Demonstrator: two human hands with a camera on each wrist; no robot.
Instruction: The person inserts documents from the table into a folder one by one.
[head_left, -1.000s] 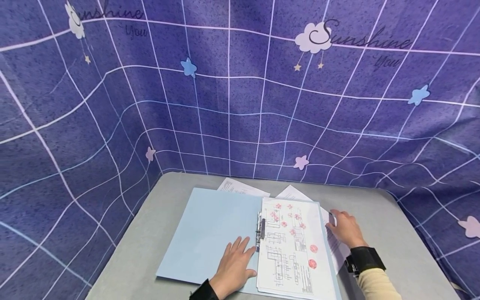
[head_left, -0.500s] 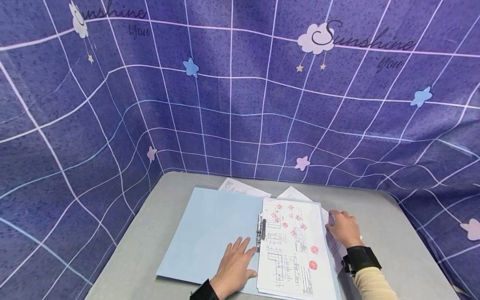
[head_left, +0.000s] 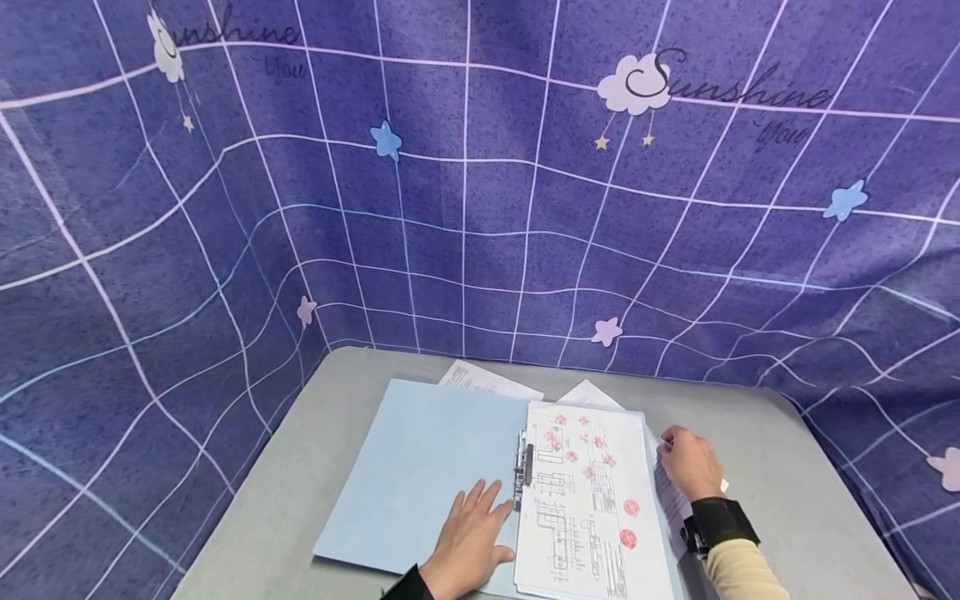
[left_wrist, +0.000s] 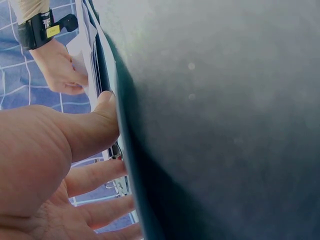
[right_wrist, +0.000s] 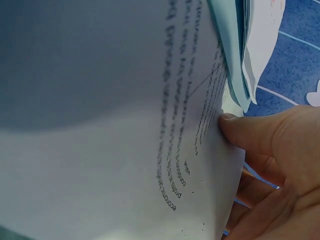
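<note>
A light blue folder (head_left: pixel 420 467) lies spread out on the grey table. Stacked on its right half are sheets with line drawings and red stamps (head_left: pixel 581 517), beside a metal lever clip (head_left: pixel 523 467) near the fold. My left hand (head_left: pixel 471 533) rests on the folder just left of the stack, fingers straight and spread. Beyond the folder's right edge, my right hand (head_left: pixel 692 462) pinches the edge of a loose printed sheet (right_wrist: pixel 120 165); in the right wrist view the thumb lies on the text side and the fingers are behind. Part of that sheet is hidden under the folder.
Two paper corners stick out beyond the folder's far edge, one at left (head_left: pixel 487 382) and one at right (head_left: pixel 588 393). Grey table (head_left: pixel 817 500) extends on both sides. A purple curtain (head_left: pixel 487 200) with grid lines and stars hangs behind and to the left.
My right thumb and fingers have come together at the loose sheet's edge, where a gap showed before. A white corner now shows right of that hand. My left hand keeps its place.
</note>
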